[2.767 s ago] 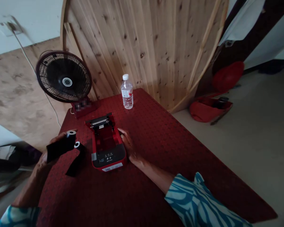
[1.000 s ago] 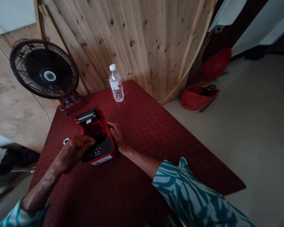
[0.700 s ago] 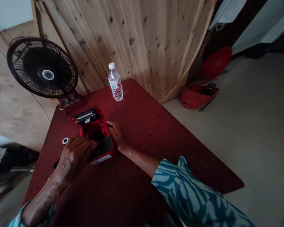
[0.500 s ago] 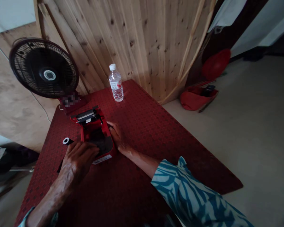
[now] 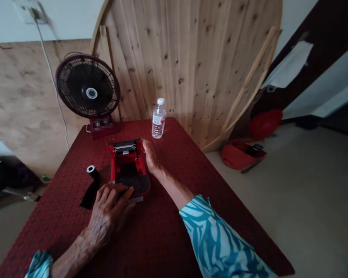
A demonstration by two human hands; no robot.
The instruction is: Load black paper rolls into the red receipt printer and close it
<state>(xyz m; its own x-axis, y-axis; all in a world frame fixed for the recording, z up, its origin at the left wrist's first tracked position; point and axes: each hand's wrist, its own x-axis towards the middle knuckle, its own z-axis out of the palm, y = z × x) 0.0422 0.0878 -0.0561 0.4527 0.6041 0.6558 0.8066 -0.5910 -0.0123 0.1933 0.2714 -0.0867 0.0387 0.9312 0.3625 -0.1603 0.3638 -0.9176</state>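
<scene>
A small red printer (image 5: pixel 147 181) sits on the table, lid raised at the back, its black roller and metal bar showing. My right hand (image 5: pixel 151 156) grips its right side near the lid; the fingertips behind it are hidden. At the front left corner, my left hand (image 5: pixel 111 199) is bent over the printer's dark front edge, fingers closed against it and the thumb side slightly blurred. Left of the printer lies a black roll (image 5: pixel 93 173) with a white core end, a loose black strip (image 5: pixel 89 195) trailing from it.
A dark red fan (image 5: pixel 88 87) stands at the table's back left. Near the back edge is a clear water bottle (image 5: pixel 158 121). The table (image 5: pixel 174 235) has a red patterned cover. Wooden boards (image 5: pixel 191 58) lean behind; a red dustpan (image 5: pixel 239 154) lies on the floor.
The view has shifted, so most things sit farther right and lower. My left hand has moved away from the black roll, leaving roll and strip in plain sight. The right hand stays at the printer.
</scene>
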